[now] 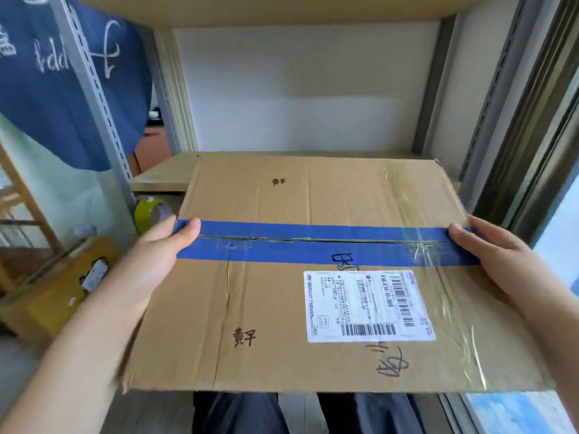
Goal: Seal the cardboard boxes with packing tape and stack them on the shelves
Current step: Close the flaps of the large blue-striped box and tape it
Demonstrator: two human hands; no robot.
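A large brown cardboard box (282,308) fills the middle of the view, its top seam closed by a strip of blue tape (313,245) and carrying a white shipping label (369,305). My left hand (156,249) grips its left side with the thumb on the tape's end. My right hand (495,258) grips the right side, thumb on the tape's other end. The box's far edge lies over the wooden shelf board (163,173). A yellow tape roll (150,213) sits left of the box below the shelf level.
Grey slotted metal uprights (94,98) frame the shelf, with another board above. A smaller taped cardboard box (59,286) lies at the lower left. A person in a blue shirt (47,73) stands at the left. A window frame (532,151) runs along the right.
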